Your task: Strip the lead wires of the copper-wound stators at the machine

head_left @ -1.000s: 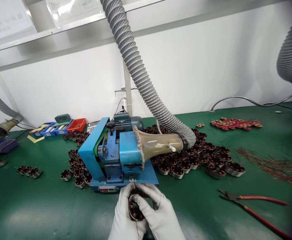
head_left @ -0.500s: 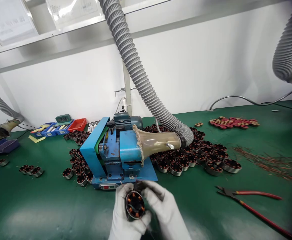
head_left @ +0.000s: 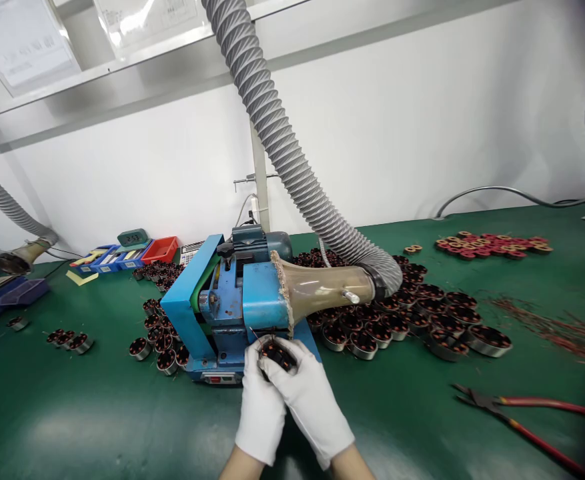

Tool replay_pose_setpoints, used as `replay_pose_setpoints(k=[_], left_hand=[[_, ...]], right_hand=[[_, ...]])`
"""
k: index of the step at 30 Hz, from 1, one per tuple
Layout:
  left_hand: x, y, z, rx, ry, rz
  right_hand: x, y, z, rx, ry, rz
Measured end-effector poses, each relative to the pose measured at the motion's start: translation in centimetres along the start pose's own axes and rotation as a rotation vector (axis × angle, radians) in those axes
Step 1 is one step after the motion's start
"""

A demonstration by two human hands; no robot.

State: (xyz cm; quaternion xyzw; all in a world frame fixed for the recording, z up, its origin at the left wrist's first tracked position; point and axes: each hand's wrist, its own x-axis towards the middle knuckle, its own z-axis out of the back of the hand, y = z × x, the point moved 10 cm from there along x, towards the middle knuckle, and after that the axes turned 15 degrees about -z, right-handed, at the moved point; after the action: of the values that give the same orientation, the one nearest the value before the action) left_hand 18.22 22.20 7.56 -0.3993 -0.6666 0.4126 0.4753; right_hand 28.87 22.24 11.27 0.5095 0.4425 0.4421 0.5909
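Observation:
A round motor stator (head_left: 278,355) with copper windings and a dark core is gripped between my two white-gloved hands. My left hand (head_left: 259,393) is closed on its left side, and my right hand (head_left: 305,383) wraps its right side, thumb across the front. Thin wire ends stick up at the stator's upper left. Both hands are at the front of a blue belt-driven machine (head_left: 265,297), just below its hooded head. The fingers partly cover the stator, so its far side is hidden.
A suction funnel (head_left: 329,290) and grey hose (head_left: 282,133) join the machine's right side. Several stators (head_left: 365,343) crowd behind and right, others (head_left: 165,360) left. Red-handled cutters (head_left: 492,402) lie at right, near loose copper wires (head_left: 547,323) and red rings (head_left: 487,245).
Both hands have moved up and forward with the stator, close to the machine's head. The right hand now grips the stator's side, and the stator's face has tilted upward. The view has shifted slightly.

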Motion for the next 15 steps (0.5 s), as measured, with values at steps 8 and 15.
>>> replay_pose_setpoints(k=[8, 15], left_hand=[[0.08, 0.18, 0.31, 0.082, -0.027, -0.024], [0.40, -0.68, -0.61, 0.012, -0.031, 0.004]], right_hand=[[0.22, 0.01, -0.29, -0.038, 0.048, 0.013], [0.54, 0.25, 0.04, -0.027, 0.022, 0.028]])
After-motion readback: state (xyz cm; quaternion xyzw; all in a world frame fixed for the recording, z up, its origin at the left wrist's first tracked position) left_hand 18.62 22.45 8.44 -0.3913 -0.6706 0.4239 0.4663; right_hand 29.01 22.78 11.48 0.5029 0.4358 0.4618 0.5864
